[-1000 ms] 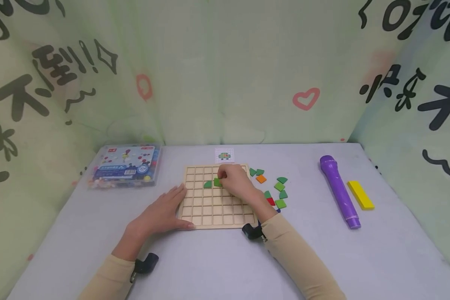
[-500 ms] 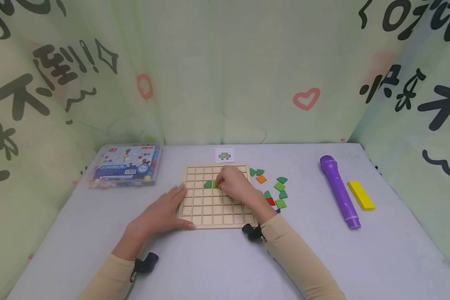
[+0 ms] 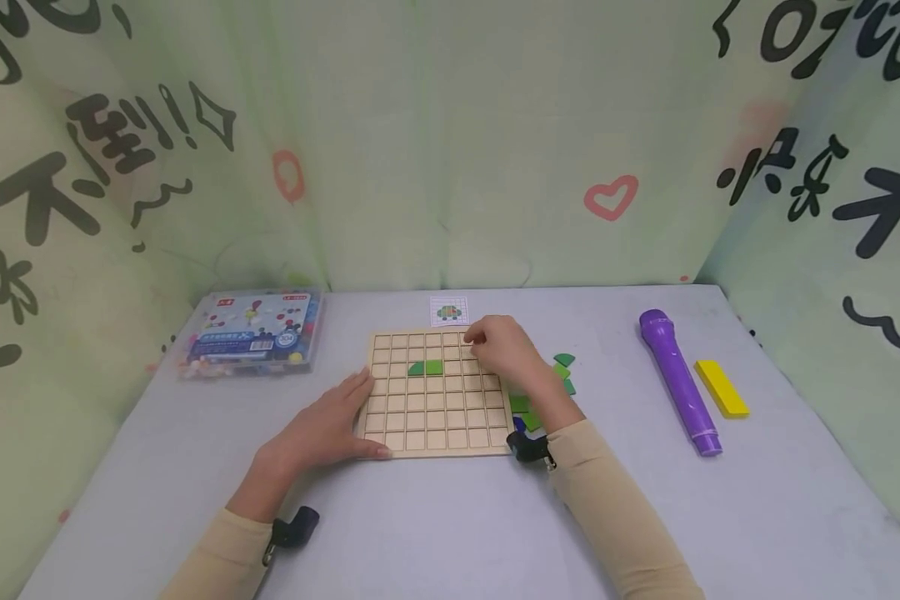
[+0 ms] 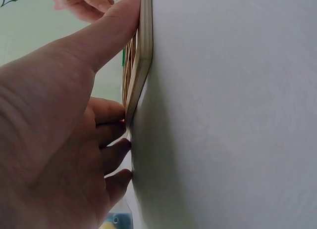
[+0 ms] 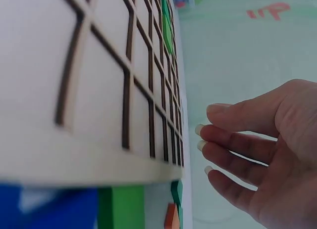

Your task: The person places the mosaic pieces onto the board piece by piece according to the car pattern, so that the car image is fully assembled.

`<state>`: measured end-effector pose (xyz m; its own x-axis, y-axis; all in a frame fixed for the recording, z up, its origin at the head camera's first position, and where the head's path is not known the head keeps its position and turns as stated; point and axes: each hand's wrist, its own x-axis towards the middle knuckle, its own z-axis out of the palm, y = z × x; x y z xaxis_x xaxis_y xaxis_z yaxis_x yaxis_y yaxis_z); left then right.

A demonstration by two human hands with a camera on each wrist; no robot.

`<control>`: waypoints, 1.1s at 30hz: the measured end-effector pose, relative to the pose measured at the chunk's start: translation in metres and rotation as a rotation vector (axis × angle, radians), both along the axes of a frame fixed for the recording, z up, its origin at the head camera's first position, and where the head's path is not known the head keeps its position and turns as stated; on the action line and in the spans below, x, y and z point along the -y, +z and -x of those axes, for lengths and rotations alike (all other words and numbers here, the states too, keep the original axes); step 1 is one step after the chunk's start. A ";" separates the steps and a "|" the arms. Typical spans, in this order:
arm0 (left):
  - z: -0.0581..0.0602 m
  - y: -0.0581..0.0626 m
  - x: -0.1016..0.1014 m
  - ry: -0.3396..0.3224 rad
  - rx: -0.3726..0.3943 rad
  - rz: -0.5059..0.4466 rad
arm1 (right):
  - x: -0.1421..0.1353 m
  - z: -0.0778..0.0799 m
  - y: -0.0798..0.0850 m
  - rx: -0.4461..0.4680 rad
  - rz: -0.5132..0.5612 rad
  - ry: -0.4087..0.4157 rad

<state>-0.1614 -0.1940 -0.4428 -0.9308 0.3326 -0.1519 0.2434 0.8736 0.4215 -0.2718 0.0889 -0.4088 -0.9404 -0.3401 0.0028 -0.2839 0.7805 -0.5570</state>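
A wooden grid board [image 3: 435, 418] lies on the table. In one of its rows a dark green quarter-round piece [image 3: 417, 369] sits beside a light green square piece [image 3: 434, 367]. My left hand [image 3: 321, 427] rests at the board's left front corner, thumb along the front edge and fingers against the left side. Over the board's far right part hovers my right hand [image 3: 508, 354], fingers loosely bent. The right wrist view shows nothing between the thumb and fingers of that hand [image 5: 257, 150]. Loose pieces, including a green square [image 3: 561, 372], lie right of the board, some hidden by the right arm.
Behind the board lies a small picture card [image 3: 449, 311]. A clear plastic box [image 3: 253, 332] of colourful parts is at the back left. To the right are a purple microphone [image 3: 678, 382] and a yellow block [image 3: 722, 390].
My right hand has let go of the light green square, which now lies flat in its cell, and has moved right towards the board's far right corner. The left hand stays put.
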 end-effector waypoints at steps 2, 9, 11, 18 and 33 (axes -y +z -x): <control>0.000 0.000 0.000 0.003 0.003 -0.003 | -0.008 0.003 0.000 0.001 0.001 -0.034; 0.000 0.000 0.000 0.003 0.008 -0.001 | -0.035 0.012 0.000 0.011 -0.022 -0.124; 0.001 0.000 0.000 0.002 0.007 -0.002 | -0.041 0.013 0.000 0.026 -0.032 -0.156; 0.000 0.000 0.000 0.000 0.003 -0.008 | -0.054 0.015 -0.005 0.054 -0.117 -0.262; 0.000 0.002 -0.001 0.009 0.015 -0.017 | -0.054 0.019 -0.013 0.008 0.014 -0.230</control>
<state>-0.1614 -0.1928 -0.4409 -0.9314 0.3266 -0.1605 0.2288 0.8685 0.4397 -0.2904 0.1429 -0.4215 -0.9932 -0.1166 -0.0019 -0.0947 0.8162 -0.5699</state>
